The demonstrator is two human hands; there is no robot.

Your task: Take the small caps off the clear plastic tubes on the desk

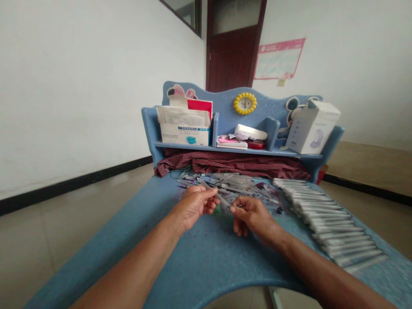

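A slim translucent pen runs slantwise between my two hands above the blue desk. My left hand pinches its upper left part between thumb and fingers. At its lower right end, the thumb and forefinger of my right hand are closed on it. Beyond my hands lies a loose heap of clear and dark pen parts, some partly hidden by my fingers. Small black pieces lie right of my right hand. Along the right side, many greyish pens lie side by side in a long stacked row.
The blue desk has a curved front edge. A checked red cloth lies under its shelf. On the shelf stand a mask box, a white box, papers and a white case. A yellow-rimmed clock is on the backboard.
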